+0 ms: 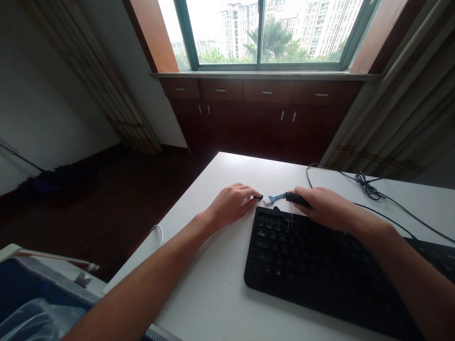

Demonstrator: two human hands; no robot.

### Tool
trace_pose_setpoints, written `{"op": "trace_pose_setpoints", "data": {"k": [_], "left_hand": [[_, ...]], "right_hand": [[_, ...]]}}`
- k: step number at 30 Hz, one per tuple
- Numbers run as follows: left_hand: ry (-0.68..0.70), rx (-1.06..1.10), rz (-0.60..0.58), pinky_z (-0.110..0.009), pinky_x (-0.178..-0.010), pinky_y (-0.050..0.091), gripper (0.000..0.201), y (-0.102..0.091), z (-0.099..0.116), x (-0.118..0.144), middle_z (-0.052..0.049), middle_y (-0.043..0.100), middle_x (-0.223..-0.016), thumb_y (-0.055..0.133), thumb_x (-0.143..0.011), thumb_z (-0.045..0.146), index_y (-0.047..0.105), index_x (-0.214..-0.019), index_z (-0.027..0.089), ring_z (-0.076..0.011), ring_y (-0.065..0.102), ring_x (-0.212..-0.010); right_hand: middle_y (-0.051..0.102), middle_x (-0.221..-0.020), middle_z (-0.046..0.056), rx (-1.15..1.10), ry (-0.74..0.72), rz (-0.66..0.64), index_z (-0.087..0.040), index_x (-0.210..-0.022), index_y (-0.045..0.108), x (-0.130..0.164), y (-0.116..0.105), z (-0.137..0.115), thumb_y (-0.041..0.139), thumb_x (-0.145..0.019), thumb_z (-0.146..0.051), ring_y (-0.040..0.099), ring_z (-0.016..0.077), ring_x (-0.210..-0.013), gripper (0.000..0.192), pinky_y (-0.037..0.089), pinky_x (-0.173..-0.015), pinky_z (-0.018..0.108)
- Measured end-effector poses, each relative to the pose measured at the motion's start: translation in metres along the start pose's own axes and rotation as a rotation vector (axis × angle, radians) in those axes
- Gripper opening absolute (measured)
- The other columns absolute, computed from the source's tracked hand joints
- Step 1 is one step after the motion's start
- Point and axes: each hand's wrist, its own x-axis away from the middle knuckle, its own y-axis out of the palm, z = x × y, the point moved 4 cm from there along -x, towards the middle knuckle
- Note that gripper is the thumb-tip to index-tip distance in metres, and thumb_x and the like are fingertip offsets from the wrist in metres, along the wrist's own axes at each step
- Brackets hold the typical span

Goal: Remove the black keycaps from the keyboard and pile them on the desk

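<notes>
No readable writing or brand on any item; key legends too small to make out.

Left hand (pixel 232 204): palm down on the white worktop (pixel 213 284), forearm running in from lower left. Fingertips pinch a small black piece (pixel 259 197) at their far end; what it is cannot be told.

Right hand (pixel 325 207): palm down over the far edge of the black keyboard (pixel 305 270), forearm crossing the keyboard from lower right. Fingers closed around the dark handle of a small cleaning brush (pixel 279 197); its blue neck and pale bristles stick out toward the left hand, tip just beside the black piece, contact unclear.

Keyboard lies flat, directly under and behind the right hand, just right of the left hand.

Beyond the right hand: a black cable (pixel 369 192) trails across the worktop, bunched in a loose knot.

Near the left elbow: a blue zipped pouch (pixel 31 293).
</notes>
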Motion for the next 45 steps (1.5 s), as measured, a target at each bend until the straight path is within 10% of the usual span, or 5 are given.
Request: {"op": "trace_pose_setpoints", "data": {"k": [7,13,24,31,45], "left_hand": [[-0.083,0.229,0.037,-0.032,-0.082,0.058,0.023,0.004,0.002,-0.001,-0.007,0.073,-0.106,0.057,-0.097,0.027,0.07,-0.114,0.019,-0.0162,0.069,-0.087],[-0.013,0.256,0.138,-0.03,-0.078,0.056,0.02,-0.001,0.02,-0.001,-0.008,0.07,-0.108,0.054,-0.097,0.023,0.069,-0.11,0.018,-0.0156,0.066,-0.089],[0.078,0.205,0.069,-0.034,-0.087,0.051,0.017,0.008,0.035,0.003,-0.005,0.068,-0.102,0.054,-0.097,0.023,0.068,-0.106,0.019,-0.0174,0.061,-0.093],[0.106,0.157,0.049,-0.034,-0.086,0.051,0.019,0.008,0.037,0.003,-0.006,0.068,-0.103,0.051,-0.098,0.024,0.067,-0.106,0.018,-0.0184,0.061,-0.093],[0.099,0.152,0.036,-0.032,-0.083,0.051,0.015,0.008,0.036,0.002,-0.007,0.068,-0.103,0.055,-0.096,0.024,0.067,-0.103,0.018,-0.0183,0.061,-0.091]], "right_hand": [[0.068,-0.081,0.008,0.096,0.212,0.071,-0.022,-0.085,0.058,0.011,-0.016,0.033,0.046,-0.094,-0.05,0.061,0.0231,-0.067,0.032,0.039,-0.058,0.033],[0.066,-0.089,0.006,-0.209,0.09,0.385,-0.022,-0.078,0.061,0.016,-0.037,-0.007,0.047,-0.094,-0.058,0.061,0.0213,-0.081,0.042,0.045,-0.073,0.033],[0.054,-0.055,-0.004,-0.738,0.26,0.144,-0.022,-0.082,0.065,0.016,-0.013,-0.035,0.052,-0.091,-0.061,0.052,0.0133,-0.049,0.042,0.04,-0.049,0.025],[0.07,-0.079,0.003,-0.597,0.078,0.169,-0.021,-0.108,0.059,0.012,-0.009,-0.032,0.066,-0.086,-0.053,0.062,0.0163,-0.059,0.04,0.051,-0.055,0.028],[0.063,-0.084,0.003,-0.224,-0.213,0.254,-0.021,-0.094,0.051,0.019,-0.008,-0.062,0.054,-0.097,-0.044,0.057,0.0141,-0.06,0.023,0.041,-0.054,0.027]]}}
